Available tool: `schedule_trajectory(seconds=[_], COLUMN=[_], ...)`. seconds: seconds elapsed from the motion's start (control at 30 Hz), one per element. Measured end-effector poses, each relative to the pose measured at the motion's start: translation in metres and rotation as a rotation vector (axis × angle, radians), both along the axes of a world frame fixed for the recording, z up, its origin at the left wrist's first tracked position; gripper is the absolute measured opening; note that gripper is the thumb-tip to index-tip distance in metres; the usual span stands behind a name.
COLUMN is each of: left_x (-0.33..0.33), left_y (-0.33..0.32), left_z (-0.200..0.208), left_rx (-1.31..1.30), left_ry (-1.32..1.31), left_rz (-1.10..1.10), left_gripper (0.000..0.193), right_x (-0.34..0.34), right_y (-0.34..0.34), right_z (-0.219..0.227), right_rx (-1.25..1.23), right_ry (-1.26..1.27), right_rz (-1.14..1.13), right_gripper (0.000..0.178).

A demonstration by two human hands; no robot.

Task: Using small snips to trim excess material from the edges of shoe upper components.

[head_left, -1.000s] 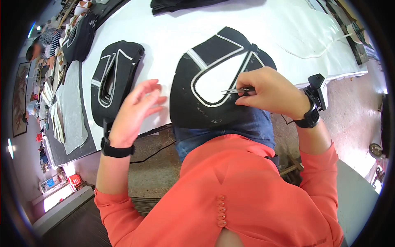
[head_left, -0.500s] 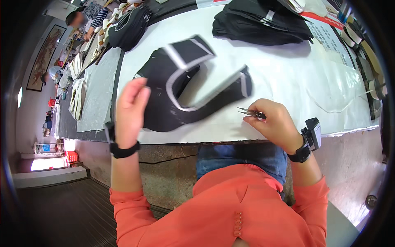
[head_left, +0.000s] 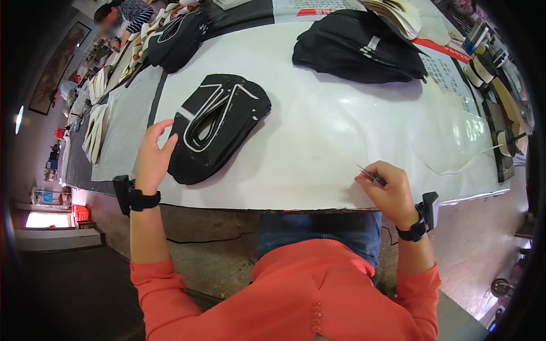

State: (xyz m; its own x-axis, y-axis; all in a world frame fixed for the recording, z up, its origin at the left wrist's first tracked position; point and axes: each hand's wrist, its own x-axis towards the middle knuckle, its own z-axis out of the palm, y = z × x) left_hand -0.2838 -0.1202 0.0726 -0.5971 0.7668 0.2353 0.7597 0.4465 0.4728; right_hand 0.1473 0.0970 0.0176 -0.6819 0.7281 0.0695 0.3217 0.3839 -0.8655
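Left hand (head_left: 152,156) open, thumb parted from the fingers, at the left edge of the stack (head_left: 233,142); whether the fingertips touch it cannot be told from above. Right hand (head_left: 389,184) closed on a small tool (head_left: 372,175), its slender end pointing up and to the left; the handle is mostly hidden by the fingers, so its kind, perhaps snips, is uncertain. The stack, black pieces edged in white about a narrow opening, lies left of centre on the white table (head_left: 307,148); its lower layers are largely covered by the top piece. Each wrist bears a black strap with a device, at left (head_left: 136,199) and at right (head_left: 421,219). Beyond the stack, near the far edge, lies a large black pile (head_left: 352,51), with pale sheets (head_left: 398,17) behind it cut off by the upper margin. A smaller black pile (head_left: 179,42) lies at upper left. At right, a white cord (head_left: 469,163) runs over clear film toward a spool (head_left: 505,142). At upper left a co-worker (head_left: 128,17) in a striped sleeve is partly cut off; the surroundings there blur into the dark rim.
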Motion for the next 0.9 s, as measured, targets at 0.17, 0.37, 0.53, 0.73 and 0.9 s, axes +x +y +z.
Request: schedule_trajectory(seconds=[0.17, 0.37, 0.53, 0.73, 0.9], left_x=[0.064, 0.119, 0.159, 0.196, 0.232], left_y=[0.060, 0.138, 0.202, 0.297, 0.349], left_z=[0.050, 0.075, 0.082, 0.053, 0.018], left_rx=[-0.054, 0.027, 0.036, 0.297, 0.217], left_ry=[0.171, 0.601, 0.781, 0.840, 0.761], left_rz=[-0.237, -0.480, -0.532, -0.691, -0.670], left_gripper=[0.028, 0.024, 0.023, 0.020, 0.020], right_x=[0.014, 0.018, 0.019, 0.021, 0.020], right_y=[0.000, 0.000, -0.002, 0.000, 0.001], right_z=[-0.010, -0.019, -0.017, -0.018, -0.016], right_rx=[-0.068, -0.124, -0.135, -0.164, -0.179], right_ry=[0.081, 0.127, 0.142, 0.192, 0.175], right_rz=[-0.086, -0.084, -0.081, -0.054, -0.045], right_gripper=[0.014, 0.014, 0.016, 0.018, 0.017])
